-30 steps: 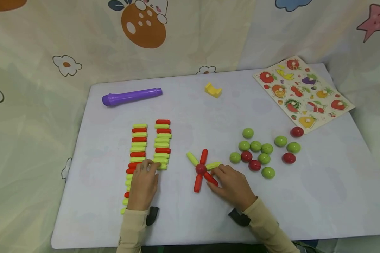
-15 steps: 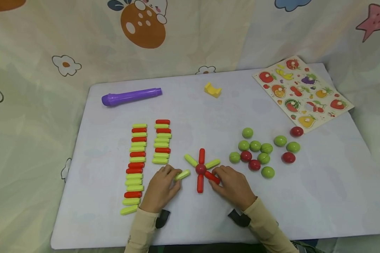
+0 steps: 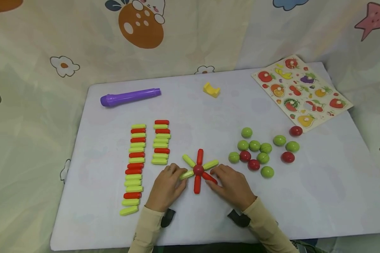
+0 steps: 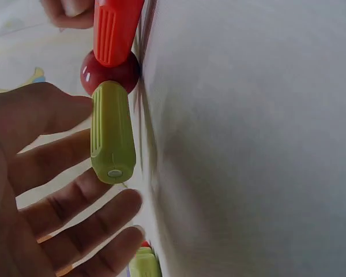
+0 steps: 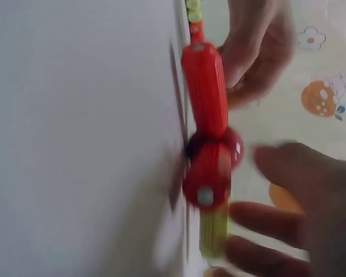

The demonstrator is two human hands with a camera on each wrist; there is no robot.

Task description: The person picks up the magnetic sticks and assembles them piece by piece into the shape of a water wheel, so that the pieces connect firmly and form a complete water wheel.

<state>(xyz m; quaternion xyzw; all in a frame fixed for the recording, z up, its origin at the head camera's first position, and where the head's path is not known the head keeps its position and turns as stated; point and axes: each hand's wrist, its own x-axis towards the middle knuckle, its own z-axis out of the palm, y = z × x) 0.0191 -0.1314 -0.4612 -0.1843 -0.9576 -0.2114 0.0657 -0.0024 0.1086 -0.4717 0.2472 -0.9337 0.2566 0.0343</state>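
A dark red ball (image 3: 198, 170) sits on the table with several red and yellow-green magnetic building sticks radiating from it. My left hand (image 3: 166, 188) pinches a yellow-green magnetic stick (image 4: 112, 135) between thumb and fingers; its far end meets the ball. On the other side, my right hand (image 3: 233, 184) is spread around the outer end of a lower-right red magnetic stick (image 5: 206, 182). In the right wrist view its blurred thumb stands a little apart from that stick. A further red stick (image 3: 197, 185) points towards the near edge.
Two columns of red and yellow-green sticks (image 3: 135, 166) lie at left. Loose green and red balls (image 3: 254, 165) are scattered at right. Farther back lie a purple microphone-shaped tube (image 3: 130, 97), a yellow curved block (image 3: 211, 90) and a fruit-picture board (image 3: 302, 93).
My left hand has taken a yellow-green stick from the bottom of the shorter column and moved it right to the ball. My right hand has stayed near the lower-right red stick.
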